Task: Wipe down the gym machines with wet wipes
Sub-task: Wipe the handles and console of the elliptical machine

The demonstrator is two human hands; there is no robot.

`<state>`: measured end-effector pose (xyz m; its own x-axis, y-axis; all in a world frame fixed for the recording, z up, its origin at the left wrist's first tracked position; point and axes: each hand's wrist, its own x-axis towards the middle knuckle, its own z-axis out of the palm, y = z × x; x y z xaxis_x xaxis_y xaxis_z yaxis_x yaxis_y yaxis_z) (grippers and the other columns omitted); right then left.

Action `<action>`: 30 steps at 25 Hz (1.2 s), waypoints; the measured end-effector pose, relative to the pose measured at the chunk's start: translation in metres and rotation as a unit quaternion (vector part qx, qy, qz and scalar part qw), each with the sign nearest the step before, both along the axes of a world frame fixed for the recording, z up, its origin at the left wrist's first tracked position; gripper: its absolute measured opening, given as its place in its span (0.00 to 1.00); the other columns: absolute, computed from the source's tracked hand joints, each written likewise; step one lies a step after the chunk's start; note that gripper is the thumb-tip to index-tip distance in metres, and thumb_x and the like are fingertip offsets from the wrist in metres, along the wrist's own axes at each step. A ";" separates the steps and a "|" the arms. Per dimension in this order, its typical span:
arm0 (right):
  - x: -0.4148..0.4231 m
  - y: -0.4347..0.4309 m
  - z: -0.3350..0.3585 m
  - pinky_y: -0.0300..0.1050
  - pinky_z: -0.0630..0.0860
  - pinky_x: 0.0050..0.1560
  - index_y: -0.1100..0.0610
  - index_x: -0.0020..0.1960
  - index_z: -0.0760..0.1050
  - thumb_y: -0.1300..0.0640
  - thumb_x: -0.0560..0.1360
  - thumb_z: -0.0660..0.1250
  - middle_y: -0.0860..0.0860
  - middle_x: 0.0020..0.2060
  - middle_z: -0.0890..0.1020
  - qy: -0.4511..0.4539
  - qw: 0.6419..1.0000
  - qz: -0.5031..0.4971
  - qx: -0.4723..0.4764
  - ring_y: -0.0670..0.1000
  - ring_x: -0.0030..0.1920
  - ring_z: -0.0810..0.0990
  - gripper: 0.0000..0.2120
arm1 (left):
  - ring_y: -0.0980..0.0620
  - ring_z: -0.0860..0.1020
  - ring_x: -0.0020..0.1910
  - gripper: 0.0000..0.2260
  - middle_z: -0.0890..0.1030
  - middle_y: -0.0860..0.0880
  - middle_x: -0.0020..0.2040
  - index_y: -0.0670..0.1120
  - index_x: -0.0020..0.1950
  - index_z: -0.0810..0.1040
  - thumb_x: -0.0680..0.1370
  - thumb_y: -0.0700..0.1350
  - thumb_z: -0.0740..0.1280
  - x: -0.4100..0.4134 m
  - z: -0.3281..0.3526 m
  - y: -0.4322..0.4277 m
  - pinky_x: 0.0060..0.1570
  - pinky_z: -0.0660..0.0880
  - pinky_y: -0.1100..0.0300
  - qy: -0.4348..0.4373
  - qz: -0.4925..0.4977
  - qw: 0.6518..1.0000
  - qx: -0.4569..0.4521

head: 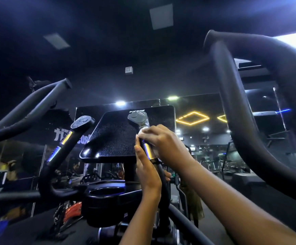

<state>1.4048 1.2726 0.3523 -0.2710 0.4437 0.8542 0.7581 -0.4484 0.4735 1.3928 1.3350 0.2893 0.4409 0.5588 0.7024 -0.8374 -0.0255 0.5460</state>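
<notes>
A black cardio machine stands in front of me with a dark console panel at the middle. Its right inner handle rises before the panel, with a shiny metal band below the button head. My right hand wraps around this handle and presses a white wet wipe against it just under the head. My left hand grips the same handle lower down, thumb up along the metal band. The left inner handle stands untouched.
Large curved black arm bars flank me, one at the left and a thick one at the right. A cup holder sits below the console. A mirror wall behind shows gym equipment, ceiling lights and yellow diamond lights.
</notes>
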 end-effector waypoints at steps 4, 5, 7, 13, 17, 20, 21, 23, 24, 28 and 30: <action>-0.013 -0.015 -0.021 0.44 0.79 0.34 0.56 0.50 0.82 0.65 0.68 0.68 0.51 0.46 0.81 0.004 1.000 -0.014 -0.018 0.51 0.40 0.77 0.13 | 0.69 0.71 0.61 0.41 0.68 0.63 0.67 0.61 0.73 0.62 0.65 0.80 0.47 -0.007 0.001 -0.002 0.60 0.67 0.69 -0.032 0.018 0.999 -0.015; -0.016 -0.021 -0.027 0.44 0.79 0.36 0.55 0.51 0.82 0.66 0.68 0.69 0.50 0.46 0.82 0.012 0.999 -0.011 -0.031 0.51 0.40 0.78 0.13 | 0.73 0.70 0.59 0.40 0.66 0.66 0.66 0.60 0.73 0.61 0.67 0.79 0.46 -0.007 0.002 -0.003 0.59 0.65 0.73 -0.034 0.013 0.999 -0.015; -0.023 -0.035 -0.040 0.43 0.78 0.41 0.55 0.51 0.82 0.66 0.67 0.71 0.50 0.46 0.82 0.033 0.998 0.001 -0.057 0.51 0.42 0.79 0.14 | 0.71 0.67 0.62 0.34 0.64 0.68 0.65 0.61 0.72 0.61 0.70 0.75 0.45 -0.005 0.001 -0.003 0.61 0.63 0.71 -0.030 0.010 0.999 -0.016; -0.027 -0.016 0.020 0.41 0.79 0.46 0.58 0.47 0.84 0.71 0.66 0.69 0.53 0.44 0.84 0.015 0.999 0.027 -0.027 0.51 0.43 0.82 0.13 | 0.43 0.78 0.25 0.32 0.83 0.52 0.46 0.65 0.70 0.64 0.70 0.76 0.47 -0.010 -0.001 -0.005 0.25 0.75 0.57 -0.023 -0.041 0.999 -0.026; -0.018 0.010 0.043 0.48 0.78 0.44 0.59 0.48 0.84 0.68 0.68 0.68 0.55 0.47 0.82 0.019 0.993 -0.067 -0.091 0.57 0.47 0.79 0.12 | 0.46 0.75 0.19 0.36 0.81 0.46 0.46 0.61 0.72 0.64 0.70 0.77 0.45 -0.004 -0.003 -0.005 0.21 0.71 0.61 -0.019 -0.041 0.999 -0.020; -0.012 0.002 0.013 0.51 0.80 0.39 0.56 0.50 0.82 0.65 0.69 0.68 0.53 0.49 0.81 -0.028 0.993 -0.085 -0.083 0.54 0.48 0.76 0.11 | 0.50 0.78 0.22 0.39 0.80 0.39 0.47 0.51 0.72 0.67 0.71 0.74 0.45 -0.004 0.000 -0.005 0.21 0.72 0.62 0.001 -0.054 0.998 -0.039; -0.011 -0.005 0.000 0.50 0.80 0.41 0.56 0.52 0.81 0.64 0.70 0.67 0.52 0.51 0.80 -0.036 0.993 -0.077 -0.077 0.53 0.49 0.76 0.13 | 0.55 0.81 0.29 0.36 0.80 0.42 0.52 0.51 0.72 0.67 0.74 0.70 0.45 -0.007 0.000 -0.006 0.25 0.74 0.64 -0.011 -0.044 0.998 -0.045; -0.013 -0.020 -0.024 0.44 0.77 0.47 0.56 0.54 0.81 0.65 0.70 0.65 0.52 0.51 0.81 -0.026 0.998 -0.024 -0.057 0.52 0.48 0.78 0.14 | 0.63 0.78 0.54 0.33 0.73 0.53 0.65 0.54 0.73 0.64 0.75 0.69 0.45 -0.011 -0.002 -0.006 0.49 0.72 0.71 -0.032 -0.017 0.999 -0.032; -0.015 -0.027 -0.032 0.41 0.76 0.49 0.56 0.53 0.81 0.66 0.70 0.66 0.52 0.50 0.82 -0.004 0.999 0.014 -0.041 0.51 0.48 0.79 0.14 | 0.61 0.73 0.63 0.32 0.70 0.55 0.68 0.57 0.73 0.64 0.74 0.70 0.45 -0.014 -0.003 -0.005 0.58 0.68 0.69 -0.028 -0.016 0.999 -0.024; -0.020 -0.030 -0.007 0.26 0.72 0.51 0.58 0.51 0.83 0.69 0.67 0.62 0.51 0.48 0.84 0.084 0.987 0.114 0.081 0.43 0.49 0.79 0.17 | 0.50 0.69 0.67 0.28 0.68 0.58 0.70 0.72 0.69 0.57 0.70 0.75 0.48 -0.011 0.013 0.015 0.71 0.61 0.47 0.060 -0.012 0.998 0.004; -0.019 -0.019 0.033 0.27 0.72 0.53 0.58 0.51 0.83 0.69 0.66 0.60 0.51 0.48 0.84 0.088 0.981 0.113 0.128 0.42 0.49 0.80 0.19 | 0.37 0.78 0.57 0.25 0.76 0.48 0.65 0.81 0.61 0.55 0.65 0.80 0.51 -0.003 0.027 0.021 0.61 0.71 0.37 0.092 -0.018 0.995 0.022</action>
<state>1.3858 1.2538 0.3849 -0.1765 0.1540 0.9722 0.9120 -0.3459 0.2203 1.3895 1.3557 0.3162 0.5839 0.5114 0.6305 -0.7237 -0.0242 0.6897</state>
